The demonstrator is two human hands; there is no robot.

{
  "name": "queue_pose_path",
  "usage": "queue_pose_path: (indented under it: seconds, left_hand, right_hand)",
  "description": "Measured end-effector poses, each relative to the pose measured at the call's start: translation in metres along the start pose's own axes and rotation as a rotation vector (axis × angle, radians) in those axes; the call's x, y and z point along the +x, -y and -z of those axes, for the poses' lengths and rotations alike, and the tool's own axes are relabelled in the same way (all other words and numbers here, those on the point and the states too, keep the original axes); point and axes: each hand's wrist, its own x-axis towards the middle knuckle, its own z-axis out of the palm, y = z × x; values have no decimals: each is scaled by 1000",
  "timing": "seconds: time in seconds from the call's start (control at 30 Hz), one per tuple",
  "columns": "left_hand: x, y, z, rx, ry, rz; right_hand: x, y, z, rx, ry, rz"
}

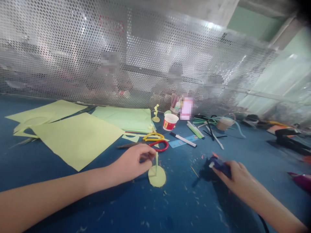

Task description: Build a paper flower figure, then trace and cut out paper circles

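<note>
With fingers closed at its top, my left hand (137, 160) pinches a thin pale green paper stem (156, 163). The stem stands upright on a round pale yellow-green paper disc (159, 180), which lies flat on the blue table. To the right, my right hand (234, 176) is wrapped around a dark blue glue gun (221, 166), its pale tip pointing left and apart from the disc. Just beyond my left hand lie scissors with red handles (162, 146) and a yellow-handled pair (154, 136).
Pale green paper sheets (80, 139) spread at the left. A small paper figure (155, 114) stands behind a red and white cup (170, 122). Markers (183, 139) lie across a blue ruler (177, 144). A perforated metal screen (145, 48) rises behind, people beyond it.
</note>
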Motion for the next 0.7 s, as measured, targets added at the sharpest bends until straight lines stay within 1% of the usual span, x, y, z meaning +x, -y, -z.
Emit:
queue_pose_path:
  seconds: [0.03, 0.1, 0.13, 0.17, 0.2, 0.23, 0.27, 0.33, 0.37, 0.4, 0.43, 0.5, 0.57, 0.7]
  left_hand:
    - [0, 0, 2, 32, 5, -12]
    - [-2, -1, 4, 81, 34, -14]
    - [-3, -2, 5, 94, 51, -7]
    - [-4, -3, 5, 97, 66, -1]
    - [-4, -4, 5, 93, 77, 1]
    - [-4, -4, 4, 86, 85, -2]
    - [-4, -5, 3, 77, 88, -8]
    - [-4, -4, 2, 69, 82, -25]
    - [-3, -3, 1, 70, 81, -36]
    - [-3, -2, 1, 73, 84, -50]
    - [-3, -1, 0, 77, 91, -66]
    - [-4, 2, 1, 84, 116, -95]
    - [-5, 6, 2, 99, 142, -116]
    - [-6, 12, 6, 179, 137, -156]
  right_hand:
    - [2, -3, 0, 15, 48, 7]
    - [5, -2, 11, 16, 123, 4]
    - [6, 3, 21, -5, 132, -3]
    - [6, 13, 33, -24, 109, -25]
    - [6, 27, 44, -13, 94, -29]
    - [6, 44, 55, 46, 96, -3]
    - [4, 64, 63, 144, 144, 39]
    - [1, 105, 72, 377, 335, 169]
    - [0, 124, 71, 493, 439, 241]
    - [-1, 141, 68, 582, 504, 292]
    - [-2, 155, 63, 647, 507, 333]
    - [-2, 174, 50, 704, 490, 387]
    - [-1, 182, 36, 744, 446, 395]
    - [0, 184, 18, 735, 343, 381]
